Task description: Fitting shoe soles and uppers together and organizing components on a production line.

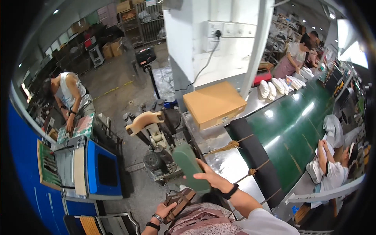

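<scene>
My right hand point(213, 178) grips a green shoe last point(187, 161) near its lower end, the last standing up in front of me. Lower down, close to my body, my left hand point(163, 211) is closed on a brown sandal point(183, 200) with straps. Parts of the sandal's underside and straps are hidden by my fingers and clothing. Just beyond the last stands a machine point(158, 150) topped by a curved tan pad point(145, 121).
Right of me runs a green conveyor belt point(288, 129) with a metal edge, tied with cords. A cardboard box point(214, 102) rests by the white pillar point(235, 55). A blue machine point(103, 170) stands left. Co-workers are at left, far right and near right.
</scene>
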Demonstrator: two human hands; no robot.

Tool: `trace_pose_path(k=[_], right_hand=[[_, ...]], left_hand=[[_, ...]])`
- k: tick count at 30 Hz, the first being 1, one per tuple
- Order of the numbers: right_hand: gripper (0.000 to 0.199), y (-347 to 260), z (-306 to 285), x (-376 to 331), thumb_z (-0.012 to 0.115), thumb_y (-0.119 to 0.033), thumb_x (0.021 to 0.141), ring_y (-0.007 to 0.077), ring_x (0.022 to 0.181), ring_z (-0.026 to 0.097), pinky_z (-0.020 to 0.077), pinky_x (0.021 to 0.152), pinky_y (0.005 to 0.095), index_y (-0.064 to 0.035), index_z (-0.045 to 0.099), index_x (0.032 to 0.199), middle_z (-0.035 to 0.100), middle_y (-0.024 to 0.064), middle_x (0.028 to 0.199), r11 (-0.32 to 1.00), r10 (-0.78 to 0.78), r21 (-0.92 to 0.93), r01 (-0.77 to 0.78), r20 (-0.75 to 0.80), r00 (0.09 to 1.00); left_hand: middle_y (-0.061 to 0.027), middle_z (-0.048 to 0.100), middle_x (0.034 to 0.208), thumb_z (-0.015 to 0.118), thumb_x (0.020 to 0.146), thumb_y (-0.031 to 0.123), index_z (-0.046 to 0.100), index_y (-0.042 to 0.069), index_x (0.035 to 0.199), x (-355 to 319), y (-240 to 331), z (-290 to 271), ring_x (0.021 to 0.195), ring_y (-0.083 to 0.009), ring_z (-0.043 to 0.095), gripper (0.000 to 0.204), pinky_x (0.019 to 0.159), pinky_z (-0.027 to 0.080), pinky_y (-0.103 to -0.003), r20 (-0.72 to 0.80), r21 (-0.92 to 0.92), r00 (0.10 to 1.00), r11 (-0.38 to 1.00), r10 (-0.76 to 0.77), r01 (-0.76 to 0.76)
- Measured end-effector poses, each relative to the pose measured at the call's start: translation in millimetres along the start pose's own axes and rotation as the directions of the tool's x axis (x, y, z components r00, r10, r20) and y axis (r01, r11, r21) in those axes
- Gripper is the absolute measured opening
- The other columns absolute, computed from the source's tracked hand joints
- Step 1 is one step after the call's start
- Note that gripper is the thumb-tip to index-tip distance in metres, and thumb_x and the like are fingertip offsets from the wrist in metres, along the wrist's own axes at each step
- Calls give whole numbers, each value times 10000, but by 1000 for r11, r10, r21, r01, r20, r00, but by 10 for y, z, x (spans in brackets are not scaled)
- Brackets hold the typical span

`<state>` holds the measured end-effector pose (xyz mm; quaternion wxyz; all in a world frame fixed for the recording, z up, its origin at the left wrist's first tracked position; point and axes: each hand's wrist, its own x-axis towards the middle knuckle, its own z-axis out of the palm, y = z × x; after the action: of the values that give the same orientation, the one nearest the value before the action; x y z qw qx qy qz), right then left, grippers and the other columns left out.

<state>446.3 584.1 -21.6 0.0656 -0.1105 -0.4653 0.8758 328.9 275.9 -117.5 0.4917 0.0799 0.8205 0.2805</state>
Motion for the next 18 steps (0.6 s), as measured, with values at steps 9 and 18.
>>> trace_pose_path(k=[9, 18], right_hand=[[1079, 760, -1337, -2216, 890, -384, 715, 334, 1218, 613, 477, 1037, 403, -6, 307, 1541, 592, 222, 1340, 735, -381, -587, -341, -772, 508], [670, 1782, -1567, -3207, 831, -353, 761, 427, 1179, 573, 463, 1032, 486, -2, 589, 1277, 632, 238, 1223, 484, -232, -415, -770, -910, 345]], left_hand=[[-224, 768, 972, 865, 734, 593, 737, -81, 1055, 829, 1014, 793, 875, -309, 750, 758, 779, 580, -426, -90, 116, 882, 884, 463, -452], [-185, 658, 1248, 778, 806, 338, 646, 93, 1265, 891, 1978, 2173, 1181, -379, 602, 536, 993, 496, -505, 435, 554, 434, 146, 789, -820]])
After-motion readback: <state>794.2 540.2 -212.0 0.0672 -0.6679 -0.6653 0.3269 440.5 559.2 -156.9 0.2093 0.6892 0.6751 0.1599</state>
